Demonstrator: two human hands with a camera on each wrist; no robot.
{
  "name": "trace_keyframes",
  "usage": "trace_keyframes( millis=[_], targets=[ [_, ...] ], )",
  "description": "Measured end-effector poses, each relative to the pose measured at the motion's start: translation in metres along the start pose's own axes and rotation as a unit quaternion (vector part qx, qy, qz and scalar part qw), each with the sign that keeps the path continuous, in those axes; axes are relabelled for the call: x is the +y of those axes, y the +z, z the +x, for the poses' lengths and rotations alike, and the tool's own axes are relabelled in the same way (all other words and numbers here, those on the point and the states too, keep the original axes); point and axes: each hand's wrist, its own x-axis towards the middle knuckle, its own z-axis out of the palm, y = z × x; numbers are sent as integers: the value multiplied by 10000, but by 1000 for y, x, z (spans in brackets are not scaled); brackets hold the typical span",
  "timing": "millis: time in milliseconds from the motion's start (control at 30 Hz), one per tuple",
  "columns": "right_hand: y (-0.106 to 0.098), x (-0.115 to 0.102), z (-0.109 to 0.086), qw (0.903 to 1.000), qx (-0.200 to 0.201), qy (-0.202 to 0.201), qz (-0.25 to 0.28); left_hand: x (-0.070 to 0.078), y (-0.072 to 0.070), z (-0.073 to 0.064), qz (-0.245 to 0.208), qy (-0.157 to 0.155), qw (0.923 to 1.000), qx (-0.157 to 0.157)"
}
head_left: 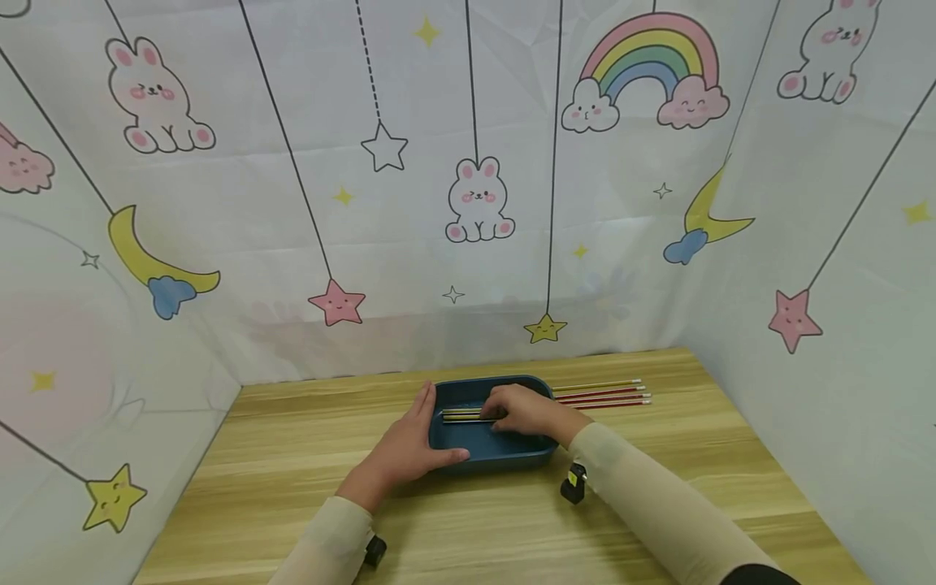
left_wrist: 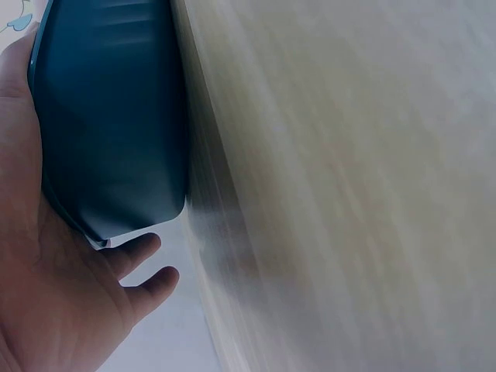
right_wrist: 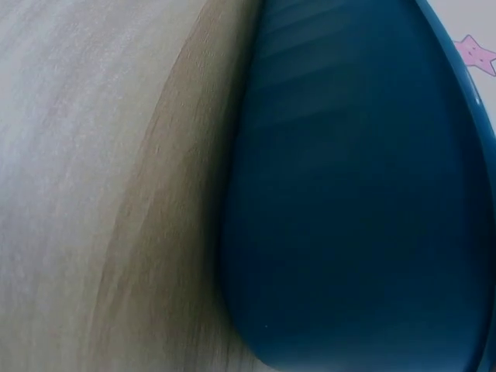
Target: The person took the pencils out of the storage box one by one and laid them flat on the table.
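A dark blue tray (head_left: 486,465) stands on the wooden table. My left hand (head_left: 400,445) rests on its left end, fingers straight along that side and thumb stretched along the front rim. From the left wrist, the left hand (left_wrist: 54,256) shows against the tray wall (left_wrist: 116,116), two fingers reaching out past its end. Inside the tray lie several dark striped pencils (head_left: 461,415), side by side. The right hand (head_left: 522,409) reaches in over the right end and pinches their right part with bent fingers, which hide it. Only the tray's outer wall (right_wrist: 349,194) appears from the right wrist.
Several red and yellow pencils (head_left: 603,397) with white ends lie right of the tray, their left parts hidden behind it. The wooden table (head_left: 292,455) meets a printed cloth backdrop (head_left: 409,268) at the back and sides. Small black cameras (head_left: 574,485) sit at both wrists.
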Motion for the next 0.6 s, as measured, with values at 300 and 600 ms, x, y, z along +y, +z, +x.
trace_keyframes(
  millis=[300,600],
  targets=[
    [0,2,-1,9998,-95,-144,127,2,0,0,1,-8,10000,-2],
    [3,4,3,9994,0,-218,272,2,0,0,10,5,10000,-11]
  ],
)
